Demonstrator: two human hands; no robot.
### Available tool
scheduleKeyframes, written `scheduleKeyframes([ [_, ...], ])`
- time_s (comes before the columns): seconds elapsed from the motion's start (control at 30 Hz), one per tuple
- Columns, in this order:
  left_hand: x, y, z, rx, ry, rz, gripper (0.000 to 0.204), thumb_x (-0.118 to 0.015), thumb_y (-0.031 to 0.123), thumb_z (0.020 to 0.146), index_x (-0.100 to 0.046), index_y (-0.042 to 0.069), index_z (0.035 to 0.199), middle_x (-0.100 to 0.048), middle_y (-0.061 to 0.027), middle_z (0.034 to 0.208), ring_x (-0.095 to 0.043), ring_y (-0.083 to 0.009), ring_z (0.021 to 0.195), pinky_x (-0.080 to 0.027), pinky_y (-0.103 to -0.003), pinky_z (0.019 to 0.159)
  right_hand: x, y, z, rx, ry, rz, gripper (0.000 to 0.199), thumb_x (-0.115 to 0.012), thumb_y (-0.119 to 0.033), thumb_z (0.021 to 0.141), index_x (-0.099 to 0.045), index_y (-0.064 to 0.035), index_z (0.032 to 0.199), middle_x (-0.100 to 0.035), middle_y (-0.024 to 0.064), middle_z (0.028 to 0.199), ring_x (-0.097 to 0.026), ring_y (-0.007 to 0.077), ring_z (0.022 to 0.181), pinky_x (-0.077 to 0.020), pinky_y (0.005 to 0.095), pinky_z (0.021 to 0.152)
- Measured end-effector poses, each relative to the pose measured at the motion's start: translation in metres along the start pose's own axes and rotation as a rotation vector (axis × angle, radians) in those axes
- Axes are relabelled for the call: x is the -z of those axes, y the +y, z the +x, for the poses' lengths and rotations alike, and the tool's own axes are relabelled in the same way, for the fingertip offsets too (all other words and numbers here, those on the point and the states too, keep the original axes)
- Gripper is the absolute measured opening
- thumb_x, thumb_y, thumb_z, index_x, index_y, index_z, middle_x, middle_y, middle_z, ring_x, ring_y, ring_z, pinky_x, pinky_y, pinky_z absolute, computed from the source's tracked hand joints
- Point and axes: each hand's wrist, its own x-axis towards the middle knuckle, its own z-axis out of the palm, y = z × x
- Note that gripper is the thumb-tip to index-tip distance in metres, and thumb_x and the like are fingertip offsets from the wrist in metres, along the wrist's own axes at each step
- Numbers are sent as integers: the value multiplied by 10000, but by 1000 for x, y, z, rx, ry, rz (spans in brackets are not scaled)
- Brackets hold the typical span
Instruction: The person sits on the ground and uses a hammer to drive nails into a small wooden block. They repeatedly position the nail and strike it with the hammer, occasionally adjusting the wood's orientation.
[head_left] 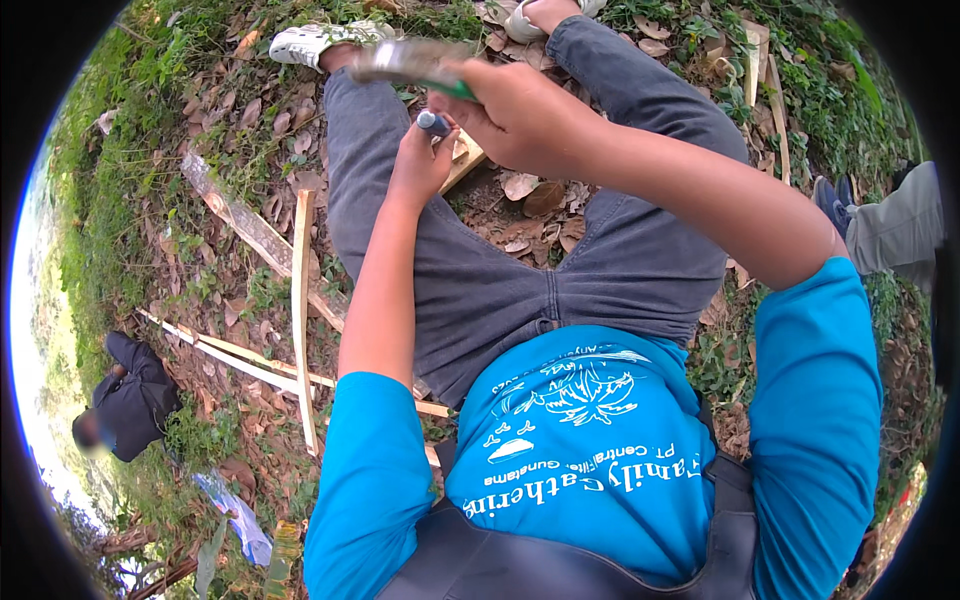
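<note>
Outdoors | leaf-littered ground (512, 216) | green plants (110, 150) around | wooden strips (302, 320) scattered | tool (418, 64) above

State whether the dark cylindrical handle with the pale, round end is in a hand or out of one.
In a hand: the left hand is closed around the handle, whose end sticks out past the grip.

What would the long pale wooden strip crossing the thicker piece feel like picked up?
The pale strip would probably feel light, being slim. It might flex slightly, given its length. Lying across the thicker piece, it may rock if pushed.
</note>
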Motion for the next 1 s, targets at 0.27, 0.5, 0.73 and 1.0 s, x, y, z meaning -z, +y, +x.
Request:
scheduleKeyframes([
  [0.27,2,-3,-10,97,-35,-5,293,-665,-15,906,-587,2,1188,-688,-139,1052,-683,-251,975,-543,-378,819,7,-27,-2,53,82,85,217,-633,-251,982,-654,-52,1065,-678,185,777,-702,359,742,-531,489,655],
  [0.5,6,-5,-10,19,17,49,236,-670,-1,922,-580,9,1140,-684,-120,988,-688,-245,923,-551,-384,799,9,-35,4,217,274,248,253,-622,-227,1005,-608,-6,1128,-652,212,759,-662,389,693,-490,423,604],
  [0.73,2,-8,-15,75,64,-84,220,-671,1,928,-607,-14,1139,-701,-118,1002,-696,-242,962,-547,-368,845,5,-25,4,85,12,-3,259,-612,-202,1009,-621,21,1141,-691,206,796,-695,370,730,-523,409,639],
  [1.0,0,-32,-15,137,116,-215,199,-658,5,943,-611,-11,1135,-670,-93,1058,-655,-178,948,-517,-336,836,-9,9,7,-131,-138,32,243,-645,-251,993,-685,-21,1062,-649,171,725,-659,255,646,-488,385,608],
])
